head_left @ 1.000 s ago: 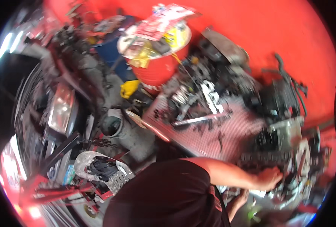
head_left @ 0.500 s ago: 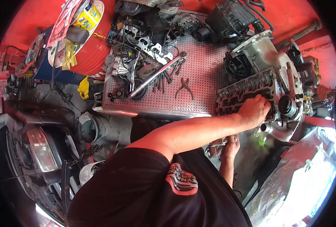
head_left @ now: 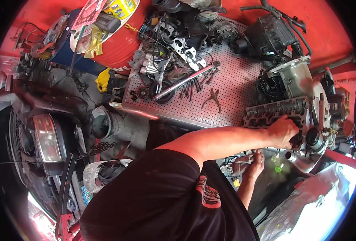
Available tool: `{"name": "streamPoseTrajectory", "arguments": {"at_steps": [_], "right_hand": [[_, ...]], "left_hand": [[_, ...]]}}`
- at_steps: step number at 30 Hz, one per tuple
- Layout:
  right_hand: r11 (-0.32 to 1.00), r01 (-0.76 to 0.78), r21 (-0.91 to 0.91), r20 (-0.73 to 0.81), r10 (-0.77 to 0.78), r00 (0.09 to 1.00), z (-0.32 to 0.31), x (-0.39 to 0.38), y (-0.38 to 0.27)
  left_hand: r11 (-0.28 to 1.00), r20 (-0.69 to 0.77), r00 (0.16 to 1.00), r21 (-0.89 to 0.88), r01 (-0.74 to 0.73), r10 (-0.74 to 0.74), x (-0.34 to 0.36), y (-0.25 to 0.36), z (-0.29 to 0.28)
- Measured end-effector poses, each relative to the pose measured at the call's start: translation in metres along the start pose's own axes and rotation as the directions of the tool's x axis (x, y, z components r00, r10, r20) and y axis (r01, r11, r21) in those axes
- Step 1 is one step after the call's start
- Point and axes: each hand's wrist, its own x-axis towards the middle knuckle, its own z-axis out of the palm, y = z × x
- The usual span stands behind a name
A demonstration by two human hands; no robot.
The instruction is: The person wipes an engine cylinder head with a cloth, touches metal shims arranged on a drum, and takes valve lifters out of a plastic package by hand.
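Observation:
My left hand (head_left: pixel 283 132) reaches across to the right, its fingers curled down into the open top of a metal cylinder head (head_left: pixel 274 109). Whatever the fingertips pinch there is hidden. Lower down, beside the near side of the head, my right hand (head_left: pixel 255 166) is raised with its fingers bent and closed. It is next to a brownish, dirty-looking piece (head_left: pixel 240 164), and I cannot make out whether the hand grips this or something else. A round black-rimmed opening (head_left: pixel 314 137) and a metal pipe (head_left: pixel 299 162) are just right of my left hand.
On the perforated metal table (head_left: pixel 234 94) lie pliers (head_left: pixel 213 100), a long ratchet wrench (head_left: pixel 184 83), several bolts (head_left: pixel 191 89) and piled engine parts. A black plastic housing (head_left: pixel 270 36) stands at the back. To the left are a red drum (head_left: pixel 119 46), a bucket (head_left: pixel 105 124) and a car headlight (head_left: pixel 46 138).
The view has shifted, so the table and parts appear further right and lower. My left hand stays in the cylinder head, and my right hand stays low beside it.

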Motion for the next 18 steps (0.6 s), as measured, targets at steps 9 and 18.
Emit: {"name": "streamPoseTrajectory", "arguments": {"at_steps": [9, 18], "right_hand": [[0.998, 0.031, 0.047, 0.041, -0.033, 0.999, 0.001, 0.01, -0.012], [0.997, 0.018, 0.081, 0.064, -0.023, 0.998, 0.013, 0.01, -0.003]], "left_hand": [[0.993, 0.055, 0.994, 0.056, -0.102, 0.099, 0.002, 0.005, -0.014], [0.993, 0.005, 1.0, 0.117, 0.013, -0.014, -0.002, 0.011, -0.002]]}}
